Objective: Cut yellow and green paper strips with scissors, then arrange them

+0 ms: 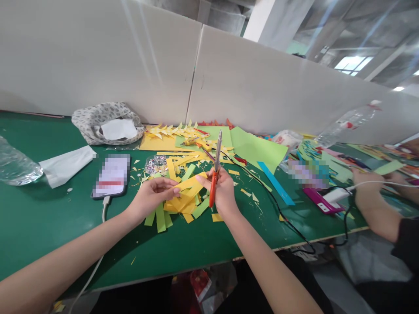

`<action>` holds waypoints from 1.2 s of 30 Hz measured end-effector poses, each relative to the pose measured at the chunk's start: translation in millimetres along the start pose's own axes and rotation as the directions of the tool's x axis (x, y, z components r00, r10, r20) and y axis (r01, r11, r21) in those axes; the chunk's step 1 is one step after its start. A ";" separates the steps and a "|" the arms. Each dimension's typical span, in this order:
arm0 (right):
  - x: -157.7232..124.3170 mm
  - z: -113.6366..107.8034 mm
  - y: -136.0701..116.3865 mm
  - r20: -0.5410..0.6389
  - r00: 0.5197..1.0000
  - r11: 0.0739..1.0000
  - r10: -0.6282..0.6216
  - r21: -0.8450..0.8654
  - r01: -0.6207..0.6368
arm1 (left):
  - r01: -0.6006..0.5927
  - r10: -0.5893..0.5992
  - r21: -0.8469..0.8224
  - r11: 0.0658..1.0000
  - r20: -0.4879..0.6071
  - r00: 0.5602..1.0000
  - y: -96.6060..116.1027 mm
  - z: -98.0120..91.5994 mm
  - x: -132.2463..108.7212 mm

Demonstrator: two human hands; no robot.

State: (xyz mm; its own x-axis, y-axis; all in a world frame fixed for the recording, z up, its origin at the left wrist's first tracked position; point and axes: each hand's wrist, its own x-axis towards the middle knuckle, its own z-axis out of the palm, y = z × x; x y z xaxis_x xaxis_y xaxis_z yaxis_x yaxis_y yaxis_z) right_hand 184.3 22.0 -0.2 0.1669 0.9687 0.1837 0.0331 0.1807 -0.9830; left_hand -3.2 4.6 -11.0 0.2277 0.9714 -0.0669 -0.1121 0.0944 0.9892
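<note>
My left hand [158, 192] is closed on one end of a yellow paper strip [191, 181]. The other end of the strip meets the thumb of my right hand [225, 192]. That hand is also wrapped round a pair of scissors with orange-red handles [213, 188], whose metal blades [218, 148] point up and away from me. Under both hands lies a loose pile of yellow strips [178, 206] and green strips [160, 219]. Behind it, a small clear bag of shiny bits [155, 165] rests among paper scraps.
A phone [113, 174] on a charging cable lies left, near a plastic bottle [18, 163] and a patterned cloth bag [108, 122]. Green sheets [258, 146] and a glue gun [196, 140] lie behind. On the right are a black cord [278, 205], a purple power strip [322, 203] and another person's hand [366, 187].
</note>
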 end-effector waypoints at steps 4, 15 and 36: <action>1.6 -1.3 -2.0 0.001 1.000 0.999 0.013 0.036 -0.013 | 0.040 -0.040 0.001 0.999 -0.005 0.999 -0.1 -0.9 0.5; 2.4 -1.5 -0.9 -0.014 0.999 0.994 0.029 0.107 -0.027 | 0.026 -0.026 -0.010 1.000 -0.010 1.000 -2.3 -2.0 1.9; 5.1 -3.9 0.2 -0.051 0.998 0.991 0.041 0.127 -0.034 | 0.054 -0.054 -0.024 0.998 -0.019 0.998 -1.1 -3.1 2.1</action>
State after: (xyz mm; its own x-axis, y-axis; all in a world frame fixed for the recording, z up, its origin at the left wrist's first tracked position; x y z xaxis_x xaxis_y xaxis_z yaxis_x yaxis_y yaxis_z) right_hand 189.0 26.3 0.5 0.2185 0.9653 0.1431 -0.0984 0.1677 -0.9809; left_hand -5.6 7.2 -12.7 0.2148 0.9689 -0.1231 -0.1224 0.1518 0.9808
